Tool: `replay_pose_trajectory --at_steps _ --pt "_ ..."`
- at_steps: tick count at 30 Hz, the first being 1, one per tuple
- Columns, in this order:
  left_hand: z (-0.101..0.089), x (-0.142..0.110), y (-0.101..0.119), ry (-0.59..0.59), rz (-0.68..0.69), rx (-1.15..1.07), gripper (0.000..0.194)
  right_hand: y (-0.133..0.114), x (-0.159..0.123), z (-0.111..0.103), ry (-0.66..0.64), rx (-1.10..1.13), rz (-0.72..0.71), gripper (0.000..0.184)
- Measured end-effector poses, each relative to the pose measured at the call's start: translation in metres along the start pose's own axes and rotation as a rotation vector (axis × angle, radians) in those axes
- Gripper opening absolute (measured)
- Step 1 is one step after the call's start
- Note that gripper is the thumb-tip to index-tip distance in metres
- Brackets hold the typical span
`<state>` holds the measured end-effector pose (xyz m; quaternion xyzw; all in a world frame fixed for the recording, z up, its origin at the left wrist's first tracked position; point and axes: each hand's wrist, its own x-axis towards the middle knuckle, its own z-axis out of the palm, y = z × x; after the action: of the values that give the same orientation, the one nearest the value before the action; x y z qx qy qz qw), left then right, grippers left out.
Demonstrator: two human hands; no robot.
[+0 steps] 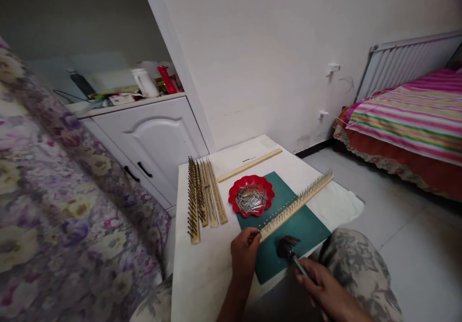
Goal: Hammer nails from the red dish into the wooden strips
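My left hand [244,251] is closed on the near end of a wooden strip studded with nails [296,203], which lies slantwise across a green mat [305,225]. My right hand [323,288] grips the handle of a claw hammer [288,249], whose head rests just above the mat's near edge. A red scalloped dish [251,197] full of loose nails sits on the mat beside the strip.
Several finished nailed strips [202,197] lie side by side on the white table [202,274] to the left, and a bare wooden strip [250,165] lies beyond the dish. A floral sofa [72,201] stands left, a white cabinet [151,139] behind, a striped bed [415,120] right.
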<state>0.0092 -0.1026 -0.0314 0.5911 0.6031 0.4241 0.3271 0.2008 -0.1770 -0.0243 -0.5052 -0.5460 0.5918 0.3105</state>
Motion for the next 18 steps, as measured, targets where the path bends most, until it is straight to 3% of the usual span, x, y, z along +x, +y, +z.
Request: replay_pose_trajectory --at_steps 18 --pt "0.0093 0.0039 -0.0016 -0.004 0.064 0.12 0.014 0.0027 0.0016 -0.0022 0.002 0.048 0.008 0.023"
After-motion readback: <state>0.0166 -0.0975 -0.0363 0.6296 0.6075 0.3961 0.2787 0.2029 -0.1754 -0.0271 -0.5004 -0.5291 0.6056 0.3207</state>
